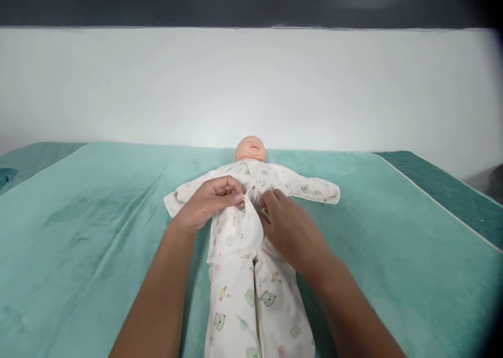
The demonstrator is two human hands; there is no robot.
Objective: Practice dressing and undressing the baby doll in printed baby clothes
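White top point(233, 232) in left hand point(212, 198)

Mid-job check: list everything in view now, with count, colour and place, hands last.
Doll: 1, pinkish head, lying centre
Patterned top: 1, white, on the doll's upper body
Patterned trousers: 1, white, on its legs
Teal cover: 1, light teal, beneath the doll
Darker cloth: 2 visible areas, darker teal, left and right sides
Wall: 1, white, behind
Band: 1, dark grey, across the top
Left hand: 1, bare, pinching the top's front edge
Right hand: 1, bare, at the top's front
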